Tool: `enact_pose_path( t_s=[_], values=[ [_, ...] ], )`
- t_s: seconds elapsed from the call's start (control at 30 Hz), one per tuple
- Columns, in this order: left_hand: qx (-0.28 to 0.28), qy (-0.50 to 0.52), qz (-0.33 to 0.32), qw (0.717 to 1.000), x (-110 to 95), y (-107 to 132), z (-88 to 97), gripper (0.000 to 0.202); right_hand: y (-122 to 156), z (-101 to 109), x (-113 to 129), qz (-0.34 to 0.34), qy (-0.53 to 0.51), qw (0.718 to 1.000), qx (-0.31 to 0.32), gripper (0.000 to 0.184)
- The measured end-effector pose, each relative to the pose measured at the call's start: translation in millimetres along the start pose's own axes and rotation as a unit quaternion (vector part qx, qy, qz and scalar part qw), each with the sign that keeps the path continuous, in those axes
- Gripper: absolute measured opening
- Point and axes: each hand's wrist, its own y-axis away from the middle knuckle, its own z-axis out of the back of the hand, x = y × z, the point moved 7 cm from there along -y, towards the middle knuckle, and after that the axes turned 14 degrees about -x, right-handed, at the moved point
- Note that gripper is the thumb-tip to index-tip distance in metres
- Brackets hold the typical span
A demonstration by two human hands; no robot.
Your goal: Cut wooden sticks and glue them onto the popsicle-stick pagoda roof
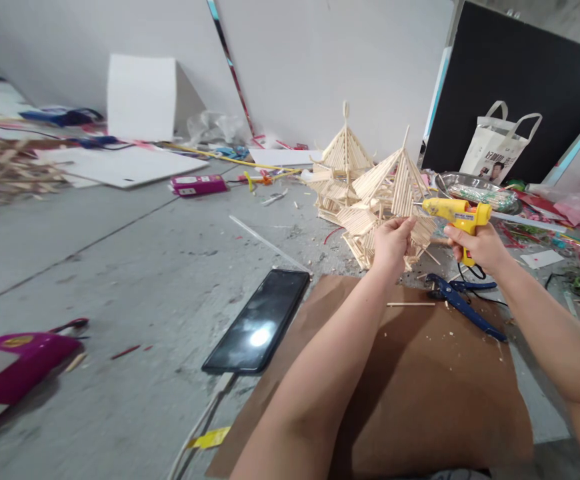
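While the right hand [477, 248] grips a glue gun [455, 211] and the left hand [391, 241] pinches something unclear, the stick model [370, 188] looks light, brittle, best held low.

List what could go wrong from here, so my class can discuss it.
The glue gun points close by the left hand, so glue might drip and burn it. Its cable runs by the cutters and could snag them. The stick model is right at that hand, so a slip might knock it.
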Motion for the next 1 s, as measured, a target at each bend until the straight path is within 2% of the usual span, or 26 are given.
enact_pose_path(
  t_s=[0.7, 0.87, 1.0],
  values=[
    [0.008, 0.012, 0.020, 1.000, 0.8, -2.9, -1.7, 0.029, 0.8, -7.7, 11.2, -0.005, -0.011, 1.000, 0.000, 0.027],
    [0.005, 0.008, 0.016, 1.000, -0.3, -2.7, -1.5, 0.027, 1.4, -5.9, 8.7, -0.001, 0.010, 1.000, 0.002, 0.027],
    [0.005, 0.005, 0.015, 1.000, 0.8, -4.0, -1.3, 0.023, -0.4, -4.1, 0.9, 0.027, 0.032, 0.999, 0.013, 0.029]
  ],
)
